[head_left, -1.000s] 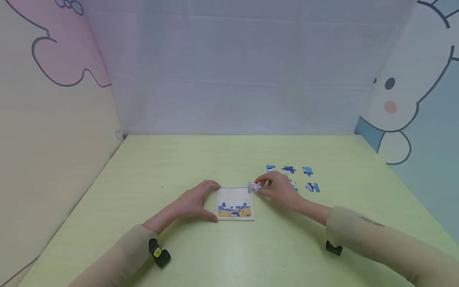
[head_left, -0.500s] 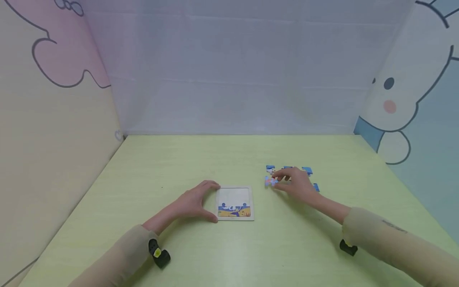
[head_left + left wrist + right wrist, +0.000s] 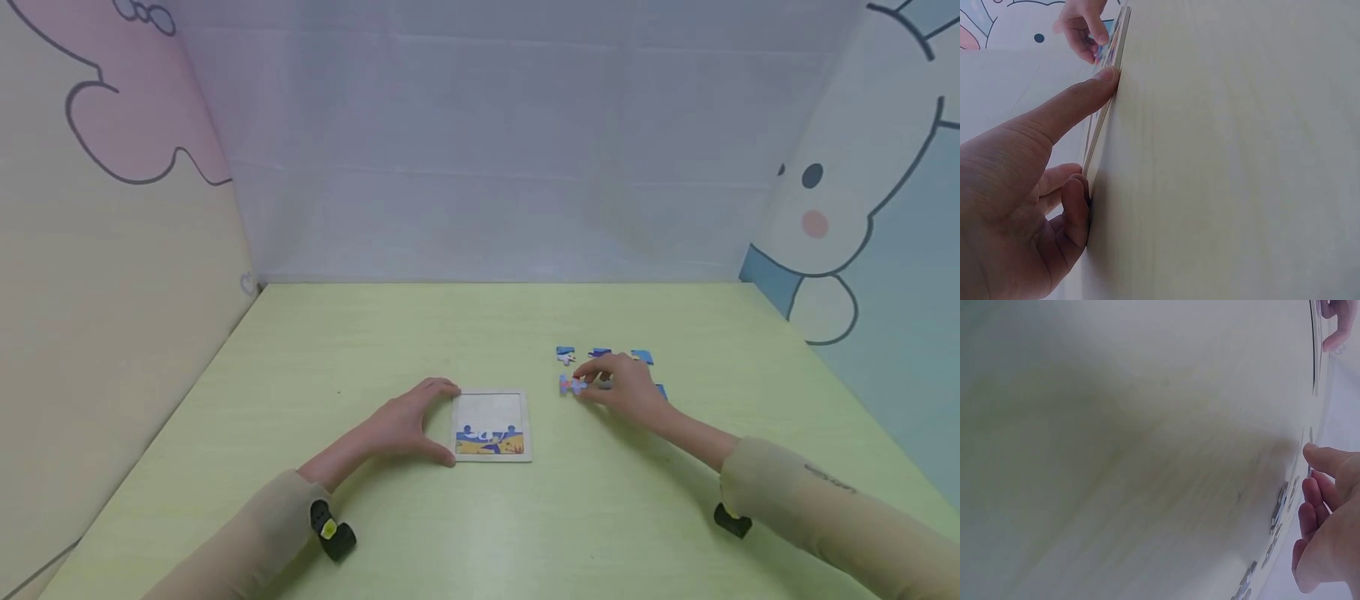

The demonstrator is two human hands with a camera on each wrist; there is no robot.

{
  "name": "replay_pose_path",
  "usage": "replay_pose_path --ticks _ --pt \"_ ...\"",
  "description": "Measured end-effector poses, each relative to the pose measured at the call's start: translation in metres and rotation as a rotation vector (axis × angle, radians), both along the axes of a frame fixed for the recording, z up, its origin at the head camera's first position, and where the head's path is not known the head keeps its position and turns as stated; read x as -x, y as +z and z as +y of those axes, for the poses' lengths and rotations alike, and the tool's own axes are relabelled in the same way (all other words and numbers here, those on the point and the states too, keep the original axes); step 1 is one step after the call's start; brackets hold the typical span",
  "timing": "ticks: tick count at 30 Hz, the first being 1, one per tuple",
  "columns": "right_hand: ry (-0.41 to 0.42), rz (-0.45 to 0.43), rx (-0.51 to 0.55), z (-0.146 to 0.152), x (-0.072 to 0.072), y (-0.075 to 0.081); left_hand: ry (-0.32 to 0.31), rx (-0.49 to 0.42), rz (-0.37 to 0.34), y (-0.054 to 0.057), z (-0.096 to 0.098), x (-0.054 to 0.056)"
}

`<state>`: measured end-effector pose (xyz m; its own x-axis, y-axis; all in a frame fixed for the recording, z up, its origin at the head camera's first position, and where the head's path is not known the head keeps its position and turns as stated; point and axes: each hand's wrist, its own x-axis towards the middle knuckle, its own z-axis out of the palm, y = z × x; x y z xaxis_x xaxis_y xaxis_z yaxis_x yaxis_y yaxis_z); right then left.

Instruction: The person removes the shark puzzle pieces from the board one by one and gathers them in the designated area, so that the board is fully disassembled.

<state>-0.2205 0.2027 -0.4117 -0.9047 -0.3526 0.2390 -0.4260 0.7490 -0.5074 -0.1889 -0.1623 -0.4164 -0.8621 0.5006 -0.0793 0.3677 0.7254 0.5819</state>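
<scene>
A square puzzle tray with a pale rim lies on the table. Its bottom row shows a yellow and blue picture, and the area above is white. My left hand holds the tray's left side, thumb at the near corner and fingers at the far one; the left wrist view shows this thumb against the rim. To the right, my right hand pinches a pink and light blue puzzle piece between thumb and fingertips, at or just above the table. In the right wrist view that piece is mostly hidden.
More blue puzzle pieces lie around the right hand: one at the back left, one at the back right, others partly covered by the hand. The pale green table meets a white cloth wall behind, with printed walls at both sides.
My right hand has moved right, away from the tray's far right corner, to the group of loose pieces, with the puzzle piece still pinched. The left hand and tray have stayed put.
</scene>
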Motion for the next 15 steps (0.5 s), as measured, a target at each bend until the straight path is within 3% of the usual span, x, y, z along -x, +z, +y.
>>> replay_pose_path --ticks 15 --pt "0.049 -0.069 -0.078 0.0015 0.005 0.0059 -0.005 0.004 0.009 -0.0027 -0.0003 0.0019"
